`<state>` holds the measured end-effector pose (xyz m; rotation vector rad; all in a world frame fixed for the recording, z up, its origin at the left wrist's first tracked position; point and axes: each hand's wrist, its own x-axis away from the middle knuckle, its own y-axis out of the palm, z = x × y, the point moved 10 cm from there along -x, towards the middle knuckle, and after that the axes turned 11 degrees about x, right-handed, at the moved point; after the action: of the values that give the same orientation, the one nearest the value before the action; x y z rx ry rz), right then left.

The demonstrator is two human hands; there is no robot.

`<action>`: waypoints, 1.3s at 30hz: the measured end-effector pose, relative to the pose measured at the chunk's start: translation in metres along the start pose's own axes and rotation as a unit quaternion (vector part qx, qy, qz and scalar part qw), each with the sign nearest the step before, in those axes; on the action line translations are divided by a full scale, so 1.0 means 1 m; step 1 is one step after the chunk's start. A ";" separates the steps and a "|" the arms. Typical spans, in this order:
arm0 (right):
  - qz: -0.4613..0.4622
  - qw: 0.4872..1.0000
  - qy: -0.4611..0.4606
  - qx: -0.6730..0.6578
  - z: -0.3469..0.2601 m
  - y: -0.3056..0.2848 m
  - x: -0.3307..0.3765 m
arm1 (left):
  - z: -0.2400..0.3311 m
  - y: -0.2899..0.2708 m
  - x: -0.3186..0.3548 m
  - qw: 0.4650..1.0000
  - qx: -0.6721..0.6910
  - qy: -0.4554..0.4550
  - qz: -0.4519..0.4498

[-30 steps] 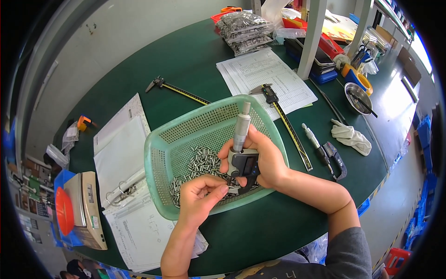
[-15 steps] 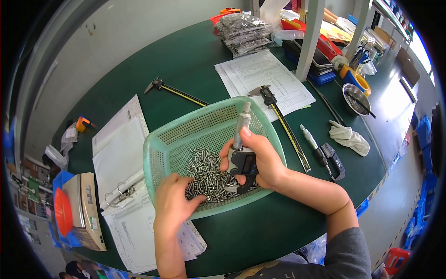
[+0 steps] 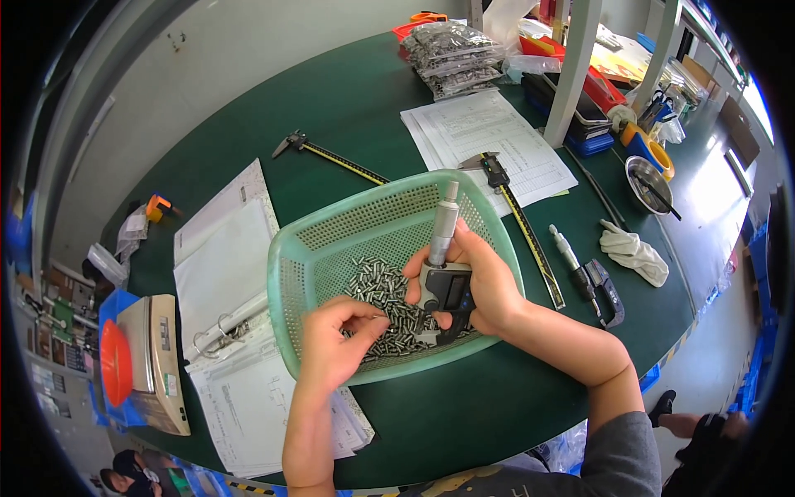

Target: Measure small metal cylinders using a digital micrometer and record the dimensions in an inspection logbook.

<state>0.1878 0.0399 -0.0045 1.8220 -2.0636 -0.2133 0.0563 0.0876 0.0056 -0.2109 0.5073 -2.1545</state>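
My right hand (image 3: pixel 490 290) is wrapped round a digital micrometer (image 3: pixel 444 236), its grey thimble pointing up and away and its frame low over the basket. The fingers of my left hand (image 3: pixel 335 338) are pinched together on a small metal pin (image 3: pixel 378 316), mostly covered by the fingertips. Both hands are over a pale green perforated basket (image 3: pixel 277 311). A heap of short shiny metal pins (image 3: pixel 378 280) covers part of its bottom, partly hidden by my hands and the micrometer.
Calipers (image 3: pixel 522 228) lie right of the basket, and another pair (image 3: pixel 335 157) beyond it. A second micrometer (image 3: pixel 586 277) and a white glove (image 3: pixel 633 253) are farther right. Papers (image 3: pixel 219 257) and a scale (image 3: pixel 157 360) stand left. Bagged parts (image 3: pixel 455 58) are stacked at the back.
My left hand has risen from the pins and its fingers have closed on one, moving toward the micrometer. My right hand still holds the micrometer. The whole view has shifted slightly.
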 end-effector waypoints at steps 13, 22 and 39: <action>-0.054 0.997 -0.008 -0.055 0.001 0.007 0.001 | 0.011 0.030 0.009 0.968 0.229 0.046 -0.092; -0.066 0.997 -0.001 -0.045 0.003 0.008 0.001 | 0.021 0.033 0.010 0.971 0.196 0.077 -0.110; -0.059 0.998 -0.012 -0.013 0.002 0.009 0.001 | 0.012 0.036 0.008 0.958 0.255 0.051 -0.120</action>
<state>0.1789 0.0402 -0.0030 1.9371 -1.9603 -0.2931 0.0817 0.0588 0.0006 0.1348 -0.0337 -2.4622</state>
